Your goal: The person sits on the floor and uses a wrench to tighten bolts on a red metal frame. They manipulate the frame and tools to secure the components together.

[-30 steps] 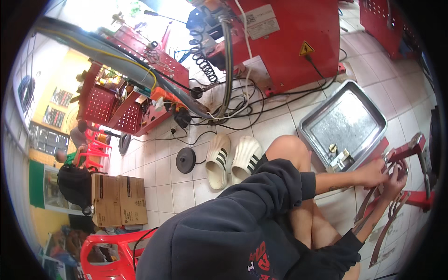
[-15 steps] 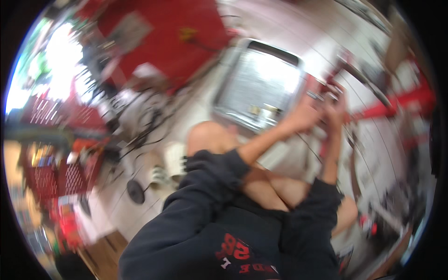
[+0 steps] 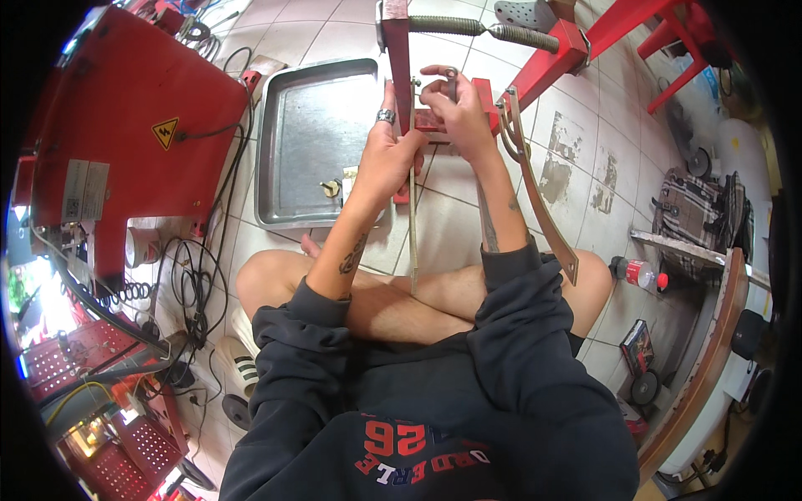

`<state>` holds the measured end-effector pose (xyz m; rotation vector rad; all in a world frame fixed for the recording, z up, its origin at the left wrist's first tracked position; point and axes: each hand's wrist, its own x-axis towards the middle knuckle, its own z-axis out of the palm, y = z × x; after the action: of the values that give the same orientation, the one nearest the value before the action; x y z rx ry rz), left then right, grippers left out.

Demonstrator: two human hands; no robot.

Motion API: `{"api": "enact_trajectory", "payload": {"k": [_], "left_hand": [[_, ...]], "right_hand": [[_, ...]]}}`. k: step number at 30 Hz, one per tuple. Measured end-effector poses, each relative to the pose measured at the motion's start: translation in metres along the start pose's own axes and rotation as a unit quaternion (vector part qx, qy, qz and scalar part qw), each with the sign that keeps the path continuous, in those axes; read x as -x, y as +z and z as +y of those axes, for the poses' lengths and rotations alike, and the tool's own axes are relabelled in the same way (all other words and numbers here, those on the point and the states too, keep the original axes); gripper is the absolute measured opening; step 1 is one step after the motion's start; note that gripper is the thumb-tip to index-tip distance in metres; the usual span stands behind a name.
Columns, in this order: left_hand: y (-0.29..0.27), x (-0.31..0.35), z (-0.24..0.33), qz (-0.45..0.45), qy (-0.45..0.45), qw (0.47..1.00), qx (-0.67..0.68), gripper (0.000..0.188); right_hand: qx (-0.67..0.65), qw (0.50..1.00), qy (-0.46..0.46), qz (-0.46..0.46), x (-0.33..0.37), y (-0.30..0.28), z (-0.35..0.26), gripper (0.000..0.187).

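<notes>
A red metal frame with an upright bar [image 3: 398, 63] stands before me, just right of a metal tray [image 3: 264, 150]. My left hand [image 3: 389, 159] is closed round the bar's lower part, its index finger stretched up along the side and a ring on one finger. A long thin metal strip [image 3: 413, 225] runs down beside the bar from under that hand. Close to a small bolt [image 3: 416, 83] on the bar is my right hand [image 3: 461, 113], fingers bent and apart, a ring on one; whether a fingertip touches the bolt is unclear. Another curved metal strip [image 3: 547, 217] hangs from the frame's right arm.
Coil springs [image 3: 447, 25] join the frame's top to its red right arm [image 3: 543, 71]. Small parts [image 3: 332, 189] lie in the tray. To the left stand a red machine [image 3: 142, 108] and tangled black cables [image 3: 188, 284]. A plastic bottle [image 3: 639, 273] lies by my right knee.
The view has swung and sharpened from blur. Both hands were close together right of the tray; now they are apart, the left on the bar and the right by the bolt.
</notes>
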<state>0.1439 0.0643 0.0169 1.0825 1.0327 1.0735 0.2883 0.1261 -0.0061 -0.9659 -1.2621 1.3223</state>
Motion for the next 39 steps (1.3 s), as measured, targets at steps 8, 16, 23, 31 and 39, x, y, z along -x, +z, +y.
{"api": "enact_trajectory", "payload": {"k": [8, 16, 23, 31, 39], "left_hand": [[0.003, -0.003, 0.0, -0.004, -0.005, 1.0, -0.01, 0.087], [0.004, -0.001, 0.002, 0.004, -0.006, 1.0, -0.025, 0.087], [0.004, 0.0, 0.004, 0.0, -0.02, 1.0, -0.022, 0.088], [0.008, 0.003, 0.011, 0.008, -0.024, 1.0, -0.016, 0.086], [0.004, -0.001, 0.002, -0.003, -0.013, 1.0, -0.018, 0.088]], "right_hand": [[0.073, 0.996, -0.024, 0.036, -0.009, 0.007, 0.019, 0.032], [-0.126, 0.987, 0.09, -0.03, -0.003, -0.007, 0.001, 0.02], [0.008, 0.993, -0.042, 0.106, -0.003, 0.015, 0.008, 0.023], [-0.049, 0.995, -0.03, 0.088, 0.001, 0.01, 0.004, 0.026], [0.056, 0.987, -0.114, 0.1, -0.011, 0.013, 0.022, 0.019]]}}
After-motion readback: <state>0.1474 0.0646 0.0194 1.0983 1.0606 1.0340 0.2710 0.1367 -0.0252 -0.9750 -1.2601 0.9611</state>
